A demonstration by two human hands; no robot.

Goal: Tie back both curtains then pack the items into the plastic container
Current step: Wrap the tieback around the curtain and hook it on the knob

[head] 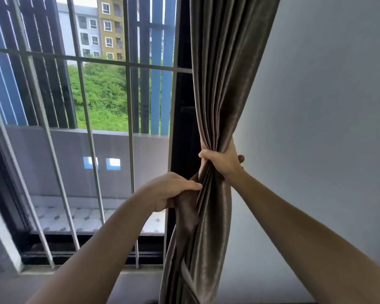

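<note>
Gripping the curtain [217,84] tight, right hand [222,161] just above left hand [169,189], the person has not tied it yet; packing waits.

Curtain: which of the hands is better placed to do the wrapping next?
Left, probably. The left hand holds a loose dark strip beside the curtain, while the right hand grips the gathered bunch and is needed there.

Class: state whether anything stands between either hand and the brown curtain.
Nothing visible does. The right hand grips the gathered curtain directly, and the left hand holds its folds just below.
</note>
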